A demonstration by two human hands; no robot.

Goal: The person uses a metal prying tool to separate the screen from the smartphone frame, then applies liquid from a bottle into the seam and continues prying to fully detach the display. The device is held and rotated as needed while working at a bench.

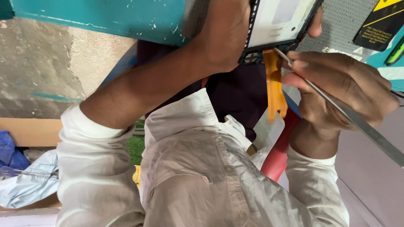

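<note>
1. Left hand (223,33) grips the screen panel (277,21) up at the far edge.
2. Right hand (341,88) pinches tweezers (357,122), tips touching where the orange ribbon cable (274,84) meets the panel.
3. Cable's hanging loose, looks not seated.

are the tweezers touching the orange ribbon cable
Touching: in the head view the tweezers' tip meets the top of the orange ribbon cable just below the screen panel.
</note>
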